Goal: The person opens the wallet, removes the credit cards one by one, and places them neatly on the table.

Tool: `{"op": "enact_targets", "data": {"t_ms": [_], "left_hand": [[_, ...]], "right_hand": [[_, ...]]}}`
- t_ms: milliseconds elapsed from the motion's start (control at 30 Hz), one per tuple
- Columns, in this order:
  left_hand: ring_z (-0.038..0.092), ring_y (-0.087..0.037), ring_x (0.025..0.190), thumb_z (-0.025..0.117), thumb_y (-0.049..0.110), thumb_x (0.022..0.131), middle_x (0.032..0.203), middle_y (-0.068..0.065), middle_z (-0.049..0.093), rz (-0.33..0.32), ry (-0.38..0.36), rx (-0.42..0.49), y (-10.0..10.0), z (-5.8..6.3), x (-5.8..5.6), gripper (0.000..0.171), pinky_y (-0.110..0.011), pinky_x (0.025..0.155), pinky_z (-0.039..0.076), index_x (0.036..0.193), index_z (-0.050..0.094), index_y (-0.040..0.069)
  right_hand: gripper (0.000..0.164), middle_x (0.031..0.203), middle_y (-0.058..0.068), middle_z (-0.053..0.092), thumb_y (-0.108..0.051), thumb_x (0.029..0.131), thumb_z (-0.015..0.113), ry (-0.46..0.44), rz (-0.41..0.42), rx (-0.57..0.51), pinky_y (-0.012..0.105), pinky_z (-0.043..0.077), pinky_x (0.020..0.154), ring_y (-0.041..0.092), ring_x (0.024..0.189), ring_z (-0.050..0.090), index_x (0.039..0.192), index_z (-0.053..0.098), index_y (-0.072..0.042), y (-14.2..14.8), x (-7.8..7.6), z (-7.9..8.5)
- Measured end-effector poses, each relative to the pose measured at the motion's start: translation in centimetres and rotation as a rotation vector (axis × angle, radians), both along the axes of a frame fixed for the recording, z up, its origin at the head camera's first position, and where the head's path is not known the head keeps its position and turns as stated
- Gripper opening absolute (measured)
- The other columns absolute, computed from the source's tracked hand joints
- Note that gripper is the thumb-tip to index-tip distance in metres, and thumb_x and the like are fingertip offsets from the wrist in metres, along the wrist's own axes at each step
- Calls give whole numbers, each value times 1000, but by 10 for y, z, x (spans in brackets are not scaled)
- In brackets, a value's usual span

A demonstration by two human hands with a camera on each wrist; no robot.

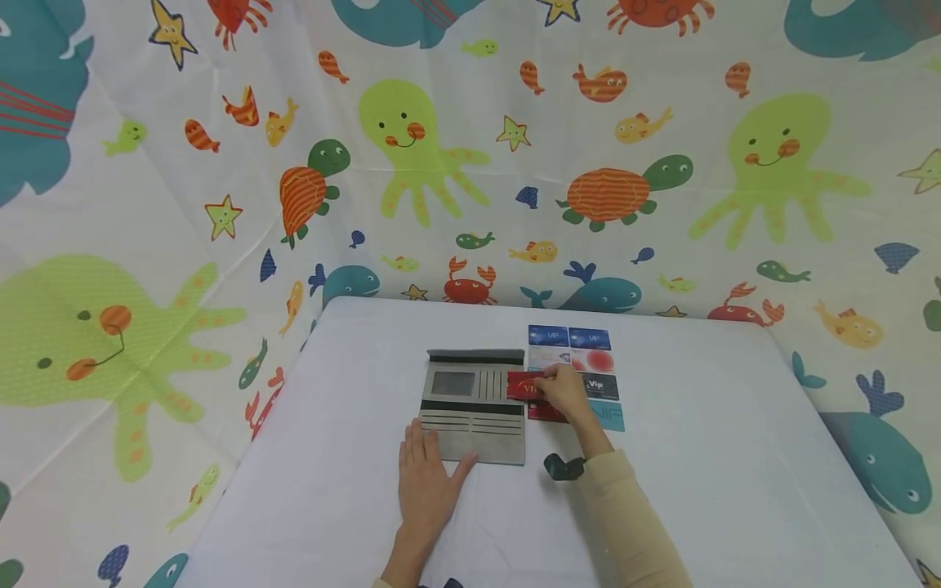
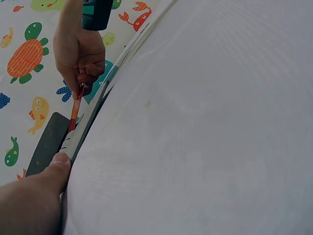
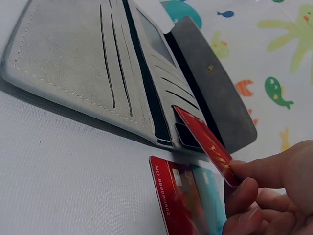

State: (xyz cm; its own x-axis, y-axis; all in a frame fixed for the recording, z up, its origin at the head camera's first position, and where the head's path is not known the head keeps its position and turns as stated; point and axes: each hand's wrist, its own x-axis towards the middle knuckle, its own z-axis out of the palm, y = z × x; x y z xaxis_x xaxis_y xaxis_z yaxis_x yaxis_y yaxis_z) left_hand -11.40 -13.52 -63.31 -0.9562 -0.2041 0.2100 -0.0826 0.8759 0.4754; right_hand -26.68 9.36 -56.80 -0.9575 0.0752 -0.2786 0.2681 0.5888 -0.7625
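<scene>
A grey wallet (image 1: 481, 447) lies unfolded on the white table, showing card slots and a clear window. My left hand (image 1: 426, 490) rests, fingers extended, on its lower left edge; the left wrist view shows the thumb (image 2: 59, 164) against that edge. Between thumb and fingers, my right hand (image 1: 568, 392) pinches a red VIP card (image 3: 208, 139). One end of this card meets a slot at the wallet's right side, where the slot's mouth gapes in the right wrist view. How deep the card sits is hard to tell.
Right of the wallet lie several cards in two columns: blue VIP cards (image 1: 548, 336) at the top, a black Vip card (image 1: 603, 385), a teal card (image 1: 610, 416) and another red card (image 3: 173, 188). A sea-animal patterned cloth (image 1: 470, 188) hangs behind the table (image 1: 720, 457).
</scene>
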Motion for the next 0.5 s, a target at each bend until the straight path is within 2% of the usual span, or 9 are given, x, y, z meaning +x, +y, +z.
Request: {"op": "enact_targets", "data": {"t_ms": [167,367,500], "left_hand": [[22,-39,154,64,68,85,164,-24,23,1,-4,1,1,0,0,94,-52,126,20,143,46,-4],[21,-39,154,64,67,85,164,-24,23,0,-9,4,1,1,-1,94,-52,126,19,144,44,-3],[21,-39,154,66,66,85,165,-23,23,4,-7,8,2,2,-1,93,-53,126,19,145,45,-3]], "right_hand": [[34,106,17,66,-21,96,67,-21,-1,-23,24,50,70,25,89,62,120,60,2,4,2,3],[34,109,18,66,-21,96,67,-24,-16,-34,27,54,75,25,90,62,120,61,2,9,2,6],[33,103,18,67,-21,96,67,-7,-4,-36,25,53,70,24,85,62,119,61,2,13,2,4]]}}
